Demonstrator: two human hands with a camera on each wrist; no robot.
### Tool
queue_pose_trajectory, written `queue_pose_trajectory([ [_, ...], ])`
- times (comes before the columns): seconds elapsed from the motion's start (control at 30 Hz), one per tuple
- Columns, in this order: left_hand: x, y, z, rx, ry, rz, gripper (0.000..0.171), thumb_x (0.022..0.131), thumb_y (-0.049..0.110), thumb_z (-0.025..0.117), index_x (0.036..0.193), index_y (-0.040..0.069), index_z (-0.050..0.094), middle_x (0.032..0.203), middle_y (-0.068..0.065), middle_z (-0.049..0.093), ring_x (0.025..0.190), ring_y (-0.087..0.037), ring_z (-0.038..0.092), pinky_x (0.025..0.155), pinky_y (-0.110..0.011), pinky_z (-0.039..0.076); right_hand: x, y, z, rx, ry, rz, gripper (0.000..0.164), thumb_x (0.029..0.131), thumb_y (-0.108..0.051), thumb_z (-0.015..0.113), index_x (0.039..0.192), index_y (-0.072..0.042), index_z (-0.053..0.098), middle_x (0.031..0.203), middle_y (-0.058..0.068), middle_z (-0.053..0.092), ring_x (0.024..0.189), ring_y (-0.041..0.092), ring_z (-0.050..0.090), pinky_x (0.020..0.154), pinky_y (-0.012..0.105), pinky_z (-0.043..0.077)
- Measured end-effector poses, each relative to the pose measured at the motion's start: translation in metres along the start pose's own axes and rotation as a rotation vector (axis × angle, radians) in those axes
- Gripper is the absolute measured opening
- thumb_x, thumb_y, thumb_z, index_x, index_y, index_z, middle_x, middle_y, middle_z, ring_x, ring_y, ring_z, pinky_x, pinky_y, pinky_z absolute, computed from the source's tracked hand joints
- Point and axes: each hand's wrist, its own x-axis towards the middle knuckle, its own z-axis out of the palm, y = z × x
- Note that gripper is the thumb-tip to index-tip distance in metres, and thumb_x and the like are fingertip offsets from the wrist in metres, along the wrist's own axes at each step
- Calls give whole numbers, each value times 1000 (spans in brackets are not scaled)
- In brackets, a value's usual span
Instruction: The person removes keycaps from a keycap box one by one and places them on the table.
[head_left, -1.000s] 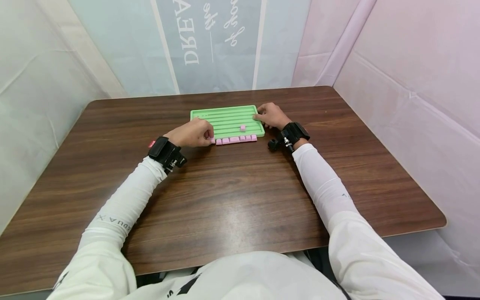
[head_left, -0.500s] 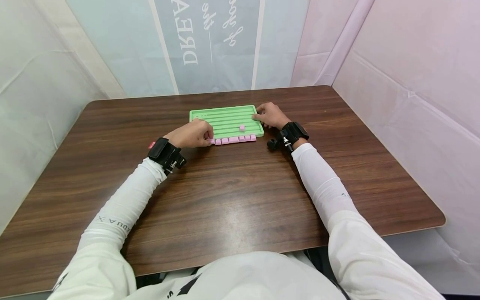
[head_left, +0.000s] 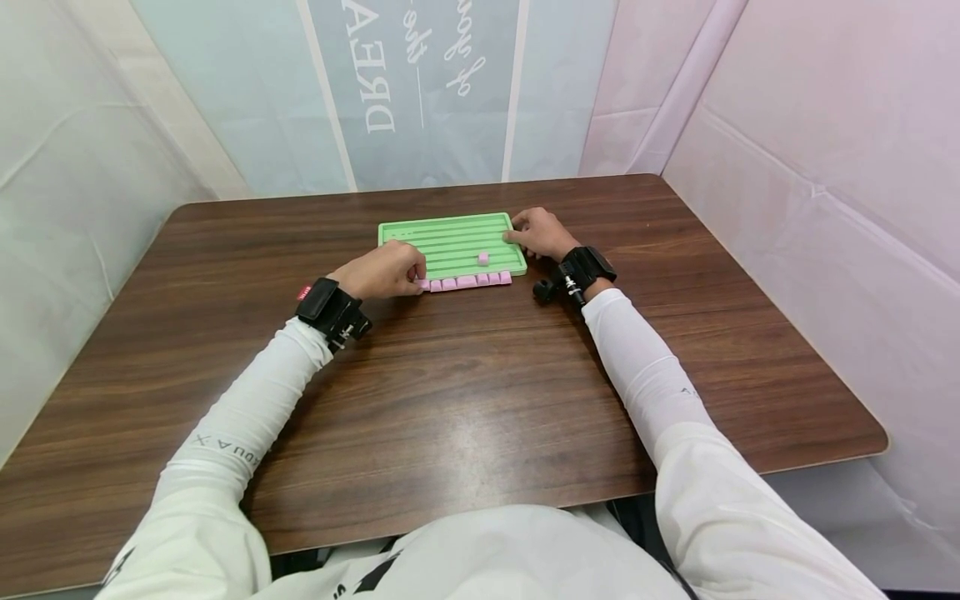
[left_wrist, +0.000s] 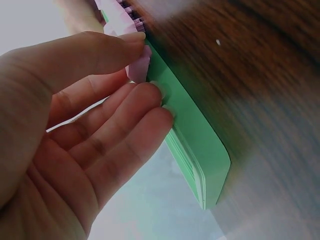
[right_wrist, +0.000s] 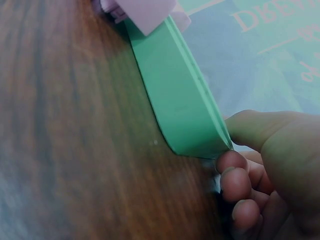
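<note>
A shallow green tray (head_left: 457, 237) with long raised ribs lies flat toward the back of the table. Several pink keycaps (head_left: 467, 282) form a row along its near edge, one wider than its neighbours. At the row's left end my left hand (head_left: 381, 270) pinches a pink keycap (left_wrist: 140, 65) between thumb and index finger, while its other fingertips touch the tray's side wall. My right hand (head_left: 546, 233) grips the tray's right edge, thumb on the rim and fingers curled against the outer side. A single pink keycap (head_left: 483, 259) sits on the ribs inside the tray.
The brown wood-grain table (head_left: 450, 375) has its near edge at the person's body. A pale blue printed curtain (head_left: 442, 108) hangs behind it, and white sheeting (head_left: 825, 208) stands on the right. Both wrists wear black camera mounts.
</note>
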Motion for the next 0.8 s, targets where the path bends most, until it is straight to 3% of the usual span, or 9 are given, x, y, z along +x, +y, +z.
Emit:
queue_pose_trajectory([
  [0.4,-1,1,2,-2,7,15,11,87,15,71,94,7,70,91,-8,67,80,-20,59,74,-36,49,1,2,0,3,1,2,51,95,-33,60,134,-3,53,72,6,61,57,18,56,53,30,47],
  [0.8,0,-1,3,13,37,53,6,88,10,68,84,10,72,84,-5,69,75,-16,61,72,-34,50,-1,1,0,12,3,-9,50,95,-32,60,134,-2,53,72,6,61,58,18,56,53,30,46],
])
